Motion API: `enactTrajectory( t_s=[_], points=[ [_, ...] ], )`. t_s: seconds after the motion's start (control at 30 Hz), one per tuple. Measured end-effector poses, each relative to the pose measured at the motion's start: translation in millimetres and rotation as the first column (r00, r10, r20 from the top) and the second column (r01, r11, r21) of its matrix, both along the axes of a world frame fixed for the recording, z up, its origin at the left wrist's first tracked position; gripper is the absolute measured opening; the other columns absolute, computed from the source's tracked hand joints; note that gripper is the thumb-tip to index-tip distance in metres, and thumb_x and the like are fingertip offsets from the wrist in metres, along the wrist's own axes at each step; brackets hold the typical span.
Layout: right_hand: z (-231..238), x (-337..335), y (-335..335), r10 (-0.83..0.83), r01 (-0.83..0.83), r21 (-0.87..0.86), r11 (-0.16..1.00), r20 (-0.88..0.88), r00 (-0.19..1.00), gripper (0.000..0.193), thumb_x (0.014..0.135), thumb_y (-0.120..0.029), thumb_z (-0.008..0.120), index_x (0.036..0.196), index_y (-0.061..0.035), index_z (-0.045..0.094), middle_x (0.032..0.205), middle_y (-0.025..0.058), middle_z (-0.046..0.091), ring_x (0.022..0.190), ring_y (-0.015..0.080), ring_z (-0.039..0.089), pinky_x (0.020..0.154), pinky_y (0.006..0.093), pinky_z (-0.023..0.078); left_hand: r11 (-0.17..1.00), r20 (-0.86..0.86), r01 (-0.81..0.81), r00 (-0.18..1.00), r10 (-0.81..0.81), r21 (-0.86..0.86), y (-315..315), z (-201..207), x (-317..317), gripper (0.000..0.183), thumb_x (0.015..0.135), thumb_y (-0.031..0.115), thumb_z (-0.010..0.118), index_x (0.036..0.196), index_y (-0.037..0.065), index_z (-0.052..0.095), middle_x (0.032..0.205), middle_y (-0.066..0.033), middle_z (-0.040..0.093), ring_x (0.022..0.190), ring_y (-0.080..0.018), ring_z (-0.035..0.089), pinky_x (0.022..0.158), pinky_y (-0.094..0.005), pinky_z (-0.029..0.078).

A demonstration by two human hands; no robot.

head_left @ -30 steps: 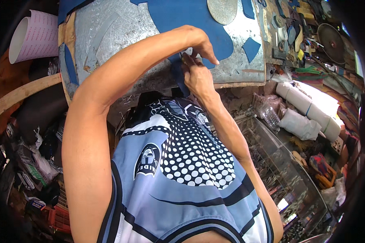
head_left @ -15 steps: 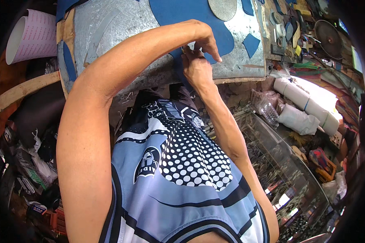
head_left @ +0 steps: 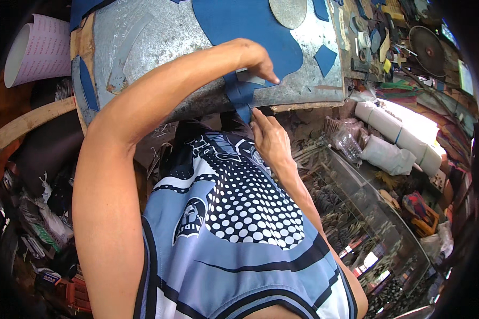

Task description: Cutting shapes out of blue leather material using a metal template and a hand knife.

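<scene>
A blue sheet (head_left: 250,26) of flat material lies across the metal-topped table, and a narrow part of it hangs over the near edge. My left hand (head_left: 258,59) rests on the sheet with its fingers reaching down. Beneath that hand a small pale grey flat piece (head_left: 250,78) shows; some of it is covered. Just off the near table edge, my right hand (head_left: 272,135) is closed around a slim knife, of which only a thin dark tip (head_left: 250,107) shows beside the hanging blue strip (head_left: 243,110).
A round grey piece (head_left: 289,11) lies on the sheet, with a blue offcut (head_left: 325,59) to its right. Tools and tape rolls crowd a bench (head_left: 363,45) near a fan (head_left: 427,50). White rolls (head_left: 396,130) lie at right above a glass case (head_left: 367,204). A printed roll (head_left: 40,50) stands left.
My right hand has moved away from beside my left hand, toward me and past the table's near edge. My left hand has shifted slightly toward me, and the grey piece now shows more.
</scene>
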State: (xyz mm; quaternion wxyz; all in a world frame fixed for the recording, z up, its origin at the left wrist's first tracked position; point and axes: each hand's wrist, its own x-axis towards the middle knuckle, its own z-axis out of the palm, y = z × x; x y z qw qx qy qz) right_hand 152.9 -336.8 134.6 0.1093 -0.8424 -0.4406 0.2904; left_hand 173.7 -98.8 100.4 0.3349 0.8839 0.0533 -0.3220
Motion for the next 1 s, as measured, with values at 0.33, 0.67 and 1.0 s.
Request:
enactTrajectory(
  t_s=[0.33,0.67,1.0],
  points=[
    [-10.2,94.4,51.2,0.481,-0.46,0.266,0.847,-0.016,0.876,0.03,0.09,-0.01,0.061,0.12,-0.0128,0.065,0.108,0.0119,0.066,0.094,0.0348,0.065,0.079,0.0429,0.054,0.943,0.808,-0.328,0.568,0.158,0.047,-16.0,-60.0,-92.1,0.014,0.079,0.01,0.066,0.091,0.006,0.073,0.11,-0.008,0.066,0.103,-0.0271,0.061,0.09,-0.0392,0.048],
    [-25.8,117.2,78.9,0.672,-0.659,0.243,0.711,0.04,0.74,0.028,0.09,-0.012,0.063,0.117,-0.0127,0.068,0.105,0.0102,0.068,0.093,0.033,0.066,0.078,0.0422,0.054,0.898,0.761,-0.44,0.585,0.281,0.007,-23.8,-61.8,-92.9,0.015,0.079,0.011,0.071,0.093,0.007,0.073,0.12,-0.0068,0.064,0.113,-0.0249,0.057,0.098,-0.039,0.042],
    [-33.6,121.3,79.6,0.745,-0.756,0.155,0.636,0.13,0.654,0.034,0.087,-0.011,0.061,0.121,-0.015,0.065,0.096,0.0098,0.064,0.087,0.0317,0.064,0.076,0.0427,0.054,0.842,0.704,-0.528,0.639,0.309,0.109,-41.8,-51.9,-83.2,0.02,0.079,0.012,0.069,0.099,0.012,0.074,0.127,-0.0058,0.061,0.117,-0.0241,0.056,0.102,-0.0376,0.041]
  ],
)
